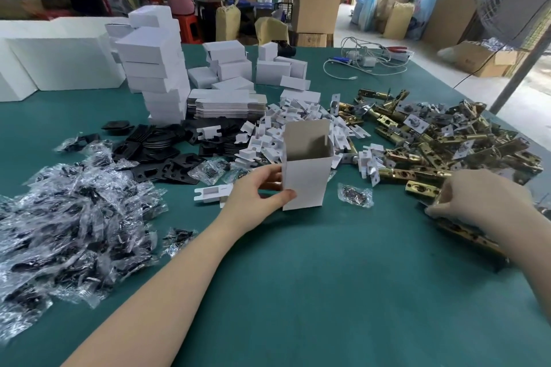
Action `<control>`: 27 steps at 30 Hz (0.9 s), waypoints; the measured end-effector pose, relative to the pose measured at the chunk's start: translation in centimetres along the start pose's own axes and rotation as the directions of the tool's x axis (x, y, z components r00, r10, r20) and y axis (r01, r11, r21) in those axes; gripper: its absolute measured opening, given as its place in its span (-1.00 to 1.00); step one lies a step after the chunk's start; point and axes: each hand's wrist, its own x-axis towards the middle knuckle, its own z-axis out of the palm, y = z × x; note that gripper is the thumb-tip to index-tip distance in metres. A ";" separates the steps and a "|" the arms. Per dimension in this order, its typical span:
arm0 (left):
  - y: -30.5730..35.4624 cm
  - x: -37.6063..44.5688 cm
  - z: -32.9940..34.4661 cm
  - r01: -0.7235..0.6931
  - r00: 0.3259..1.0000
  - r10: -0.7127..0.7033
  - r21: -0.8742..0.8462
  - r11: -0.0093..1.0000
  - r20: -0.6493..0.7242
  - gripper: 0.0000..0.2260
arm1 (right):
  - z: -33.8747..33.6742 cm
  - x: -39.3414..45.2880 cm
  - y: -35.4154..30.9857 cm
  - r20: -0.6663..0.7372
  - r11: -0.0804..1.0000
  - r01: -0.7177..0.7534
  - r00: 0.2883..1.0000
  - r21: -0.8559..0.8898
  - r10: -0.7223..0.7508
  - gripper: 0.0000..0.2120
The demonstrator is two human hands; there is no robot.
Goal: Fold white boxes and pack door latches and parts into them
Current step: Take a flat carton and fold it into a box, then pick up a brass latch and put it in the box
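The left hand (262,188) held a white box (305,171) upright on the green bench (298,277), thumb on its front face and fingers curled round its left side, its top flaps open; the right hand (483,202) reached into the heap of brass door latches (447,143) at the right, its grip curled on one latch (422,189); bagged parts (65,217) lay heaped at the left.

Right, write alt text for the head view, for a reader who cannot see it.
A left hand holds an open white box upright on a green table, while the right hand grips a brass door latch from a heap. Bagged parts lie left; folded boxes are stacked behind.
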 end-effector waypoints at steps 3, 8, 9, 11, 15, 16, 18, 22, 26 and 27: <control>0.0 0.0 0.0 -0.007 1.000 0.007 0.008 1.000 -0.001 -0.59 | 0.6 1.3 1.1 -0.250 0.977 -0.032 0.964 0.210 0.085 -0.69; -0.2 0.0 0.0 0.016 1.000 -0.016 0.007 1.000 -0.006 -0.60 | 0.3 4.1 3.0 -0.056 0.976 -0.131 0.988 0.175 0.143 -0.65; -0.2 0.0 0.0 0.021 1.000 -0.021 0.000 1.000 -0.004 -0.60 | 0.3 4.3 3.1 -0.037 0.976 -0.110 0.992 0.190 0.119 -0.67; -0.3 0.1 0.0 0.027 1.000 -0.027 -0.010 1.000 0.001 -0.61 | 0.3 4.8 3.2 -0.053 0.966 -0.075 0.994 0.248 0.091 -0.71; -0.5 0.2 -0.1 0.039 0.999 -0.039 -0.008 0.999 0.013 -0.61 | -0.5 5.0 2.8 0.006 0.967 -0.060 0.998 0.247 0.060 -0.61; -0.5 0.2 0.0 0.037 0.999 -0.037 -0.007 0.999 0.013 -0.61 | -0.7 5.0 2.8 0.017 0.963 -0.047 0.999 0.266 0.045 -0.62; -0.2 0.0 0.0 0.019 1.000 -0.019 0.003 1.000 -0.001 -0.62 | -1.4 4.7 2.9 0.036 0.911 -0.006 0.999 0.412 -0.009 -0.66; 0.2 0.1 -0.2 -0.034 0.998 0.036 0.057 0.998 -0.042 -0.63 | -3.4 2.9 2.2 0.018 0.795 0.175 0.974 0.581 -0.228 -0.71; 0.1 0.4 -0.2 0.002 0.998 0.000 0.029 1.000 -0.065 -0.64 | -6.6 0.3 -0.4 -0.218 0.711 0.388 0.921 0.586 -0.323 -0.64; 0.1 0.3 -0.2 -0.001 0.998 0.003 0.024 1.000 -0.064 -0.64 | -7.7 -0.4 -1.2 -0.297 0.655 0.443 0.897 0.613 -0.328 -0.67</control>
